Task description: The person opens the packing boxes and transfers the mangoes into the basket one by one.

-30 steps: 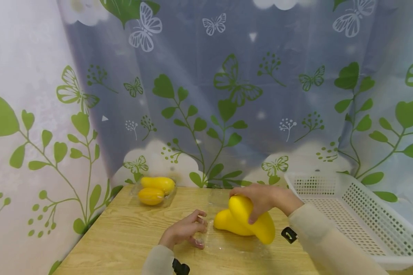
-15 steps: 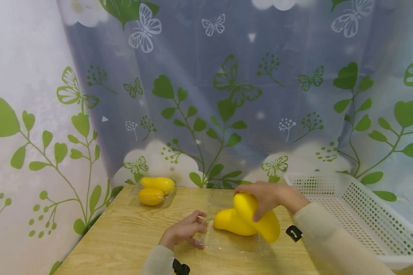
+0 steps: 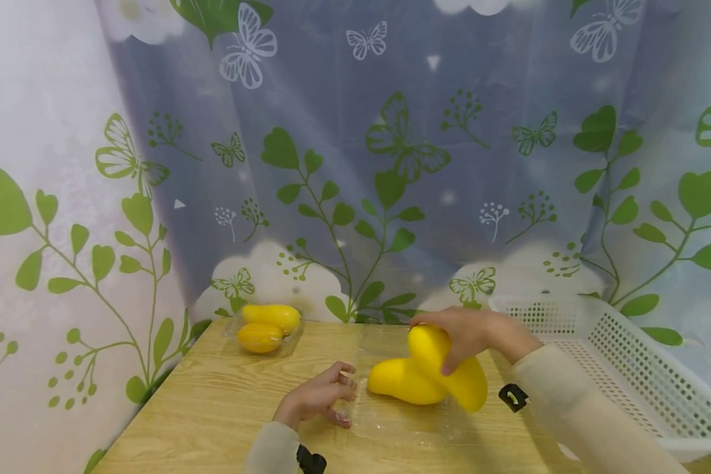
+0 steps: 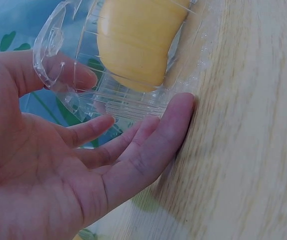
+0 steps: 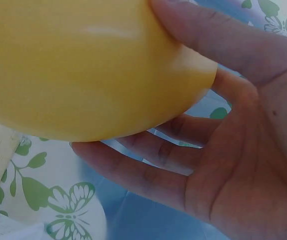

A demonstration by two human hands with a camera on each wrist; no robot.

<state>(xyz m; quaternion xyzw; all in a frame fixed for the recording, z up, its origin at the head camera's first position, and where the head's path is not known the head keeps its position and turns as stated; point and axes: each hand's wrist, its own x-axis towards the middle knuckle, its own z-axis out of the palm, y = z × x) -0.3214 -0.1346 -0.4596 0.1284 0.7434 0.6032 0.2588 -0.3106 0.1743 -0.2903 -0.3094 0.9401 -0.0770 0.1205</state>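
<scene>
Head view: I record right hand (image 3: pixel 465 329) gripping top mango (image 3: pixel 467 384), shifted toward two o'clock, exposing more lower mango (image 3: pixel 399 382); left hand (image 3: pixel 318 395) holds tray (image 3: pixel 386 429).

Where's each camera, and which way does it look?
Head: on the head, facing forward and down; left hand, right hand and sleeves show.
Left wrist: on that wrist, facing the clear container; left hand shows.
Right wrist: on that wrist, facing the held yellow fruit; right hand shows.
Shared: head and right-wrist views both show that yellow fruit.
</scene>
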